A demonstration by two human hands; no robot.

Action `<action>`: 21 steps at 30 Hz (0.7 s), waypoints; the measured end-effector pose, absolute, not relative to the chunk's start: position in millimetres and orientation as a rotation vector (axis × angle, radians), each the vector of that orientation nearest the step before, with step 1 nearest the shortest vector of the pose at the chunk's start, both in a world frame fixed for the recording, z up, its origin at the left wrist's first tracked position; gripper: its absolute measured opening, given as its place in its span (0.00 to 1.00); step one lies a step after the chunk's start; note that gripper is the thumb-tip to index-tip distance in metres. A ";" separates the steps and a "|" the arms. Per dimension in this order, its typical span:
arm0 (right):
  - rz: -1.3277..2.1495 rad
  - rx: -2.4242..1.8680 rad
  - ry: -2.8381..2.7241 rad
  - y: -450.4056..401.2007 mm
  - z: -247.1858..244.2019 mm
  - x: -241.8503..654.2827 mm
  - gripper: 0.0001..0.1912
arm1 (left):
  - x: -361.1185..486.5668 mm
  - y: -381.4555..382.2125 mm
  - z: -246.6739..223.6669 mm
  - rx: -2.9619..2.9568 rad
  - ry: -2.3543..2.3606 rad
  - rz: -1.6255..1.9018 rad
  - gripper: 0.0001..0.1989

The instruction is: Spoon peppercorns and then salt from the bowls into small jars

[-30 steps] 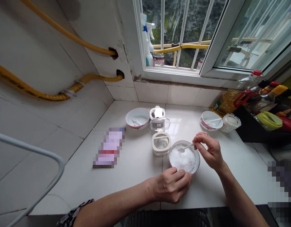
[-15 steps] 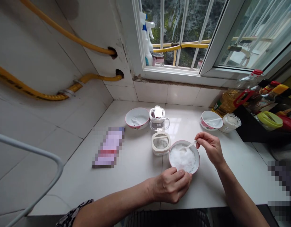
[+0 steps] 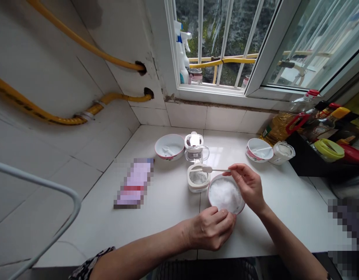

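My left hand (image 3: pixel 213 228) grips the near rim of a bowl (image 3: pixel 209 194) that holds a heap of white granules (image 3: pixel 225 193). In my right hand (image 3: pixel 247 184) is the handle end of a small white spoon (image 3: pixel 208 169), pinched between thumb and fingers. The spoon lies level, its bowl over the right edge of an open clear jar (image 3: pixel 198 186) with a cream rim. Some pale greyish-white matter shows inside that jar, and its clear lid (image 3: pixel 197 154) is swung back behind it. What the spoon carries, if anything, I cannot make out.
At the back left stands a wide bowl (image 3: pixel 160 156) with a white spoon inside. A flowered bowl (image 3: pixel 254 156) and a lidded jar (image 3: pixel 282 153) are at the right, near an oil bottle (image 3: pixel 280 123) and a dark rack of condiments. A blurred purple packet (image 3: pixel 135 181) lies left.
My right hand has lifted the spoon out of the white granules and moved left, bringing it over the edge of the open jar. My left hand has stayed on the bowl.
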State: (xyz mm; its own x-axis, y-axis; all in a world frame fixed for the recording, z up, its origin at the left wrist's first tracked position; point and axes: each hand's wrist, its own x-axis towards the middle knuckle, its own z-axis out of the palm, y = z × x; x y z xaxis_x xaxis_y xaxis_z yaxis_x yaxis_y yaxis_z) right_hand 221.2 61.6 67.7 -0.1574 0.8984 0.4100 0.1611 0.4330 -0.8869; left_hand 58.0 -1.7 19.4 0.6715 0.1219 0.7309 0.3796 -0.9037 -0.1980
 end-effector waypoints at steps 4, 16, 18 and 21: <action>0.333 -0.692 -2.050 59.8 67.4 213.0 0.11 | 58.3 -1.6 19.0 -2.569 -0.392 -1.084 0.09; 0.560 -1.024 -1.847 68.0 76.7 253.4 0.06 | 58.1 -2.0 22.7 -2.535 -0.414 -1.049 0.08; 0.528 -1.017 -1.877 67.6 77.3 251.8 0.08 | 57.7 -2.1 22.8 -2.543 -0.414 -1.029 0.08; 0.522 -1.008 -1.934 65.4 76.2 245.7 0.09 | 57.5 -2.0 24.2 -2.555 -0.414 -1.030 0.08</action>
State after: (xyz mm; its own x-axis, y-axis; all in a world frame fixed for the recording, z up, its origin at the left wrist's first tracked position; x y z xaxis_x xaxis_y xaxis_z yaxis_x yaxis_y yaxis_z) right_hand 245.7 65.4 76.2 -0.2947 0.8109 0.5055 0.4466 0.5845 -0.6774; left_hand 57.5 -2.0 24.2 0.6921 0.1353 0.7090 0.3932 -0.8944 -0.2132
